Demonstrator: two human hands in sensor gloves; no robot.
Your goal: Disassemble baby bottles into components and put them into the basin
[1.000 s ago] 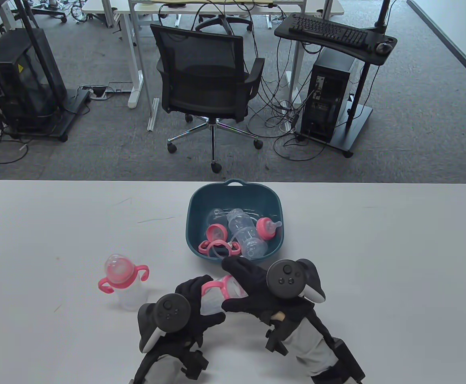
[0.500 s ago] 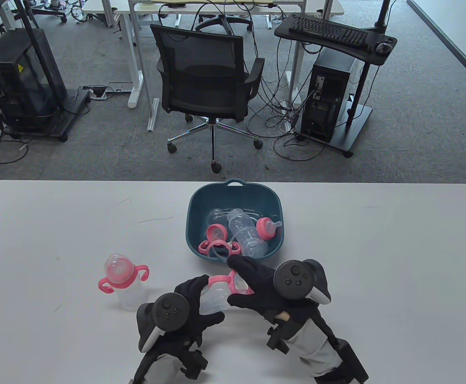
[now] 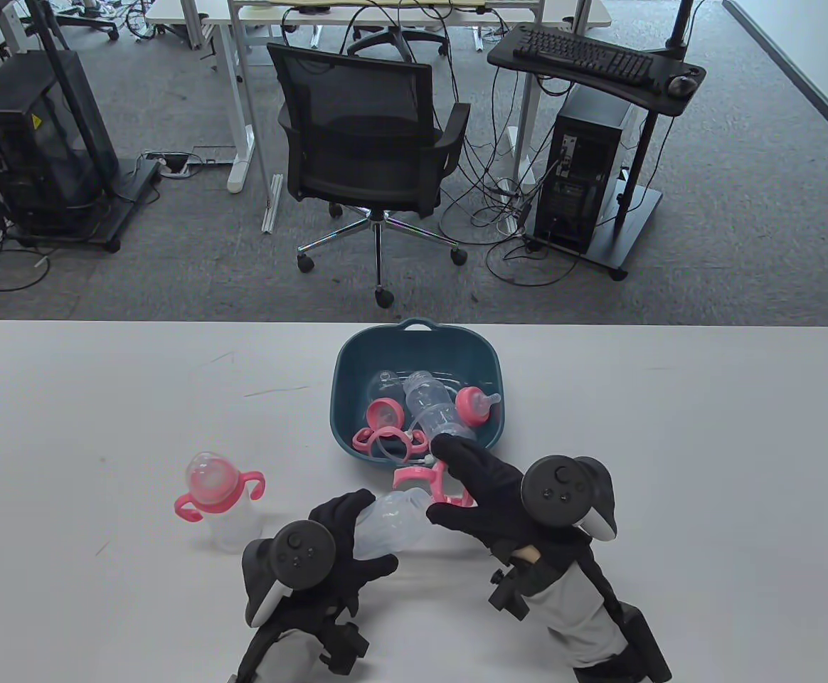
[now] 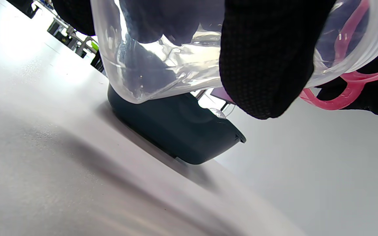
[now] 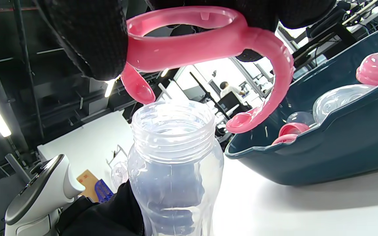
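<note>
The basin [image 3: 414, 341] already holds parts. The left hand [image 3: 346, 530] grips the open bottle [image 3: 393, 523] above the counter [image 3: 670, 427]; the right hand [image 3: 489, 498] pinches its pink handle ring [image 3: 432, 487], free. One whole bottle [image 3: 218, 501] remains.

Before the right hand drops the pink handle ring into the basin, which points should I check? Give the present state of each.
1. Pink handle ring is off the clear bottle: ok.
2. Right hand grips the ring: ok.
3. Left hand holds the bottle: ok.
4. Ring is over the basin: not ok, it is near the front rim.
5. Room in the basin: ok.
6. Bottle is empty: cannot tell.
</note>
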